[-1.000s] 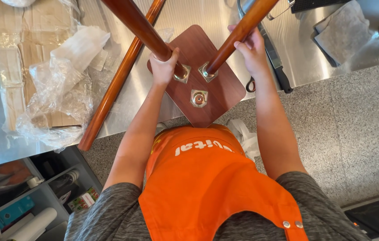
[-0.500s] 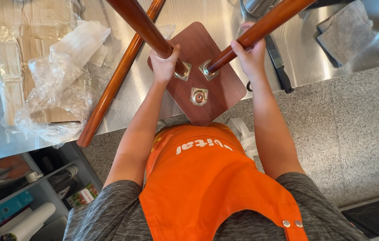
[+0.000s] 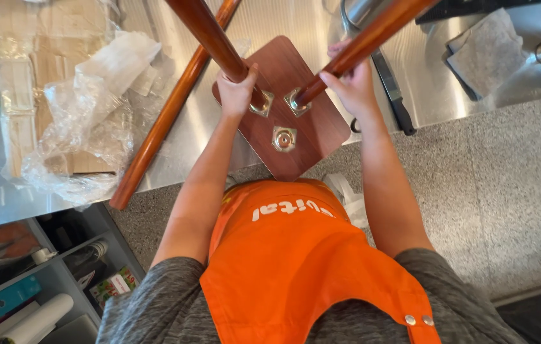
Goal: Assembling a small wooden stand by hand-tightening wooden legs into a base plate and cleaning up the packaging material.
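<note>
The left hand (image 3: 235, 89) is wrapped around a round wooden leg (image 3: 210, 38) just above its brass mounting plate (image 3: 261, 104), and the right hand (image 3: 352, 86) is wrapped around a second wooden leg (image 3: 372, 35) near its own plate, both legs rising toward the camera. The plates sit on a reddish-brown wooden panel (image 3: 309, 137) lying flat on the steel bench (image 3: 181, 159) and overhanging its near edge, a third brass plate (image 3: 284, 138) standing empty. A loose leg (image 3: 168, 114) lies just left of the panel beside crumpled clear plastic wrap (image 3: 89, 127) and cardboard (image 3: 19, 83).
</note>
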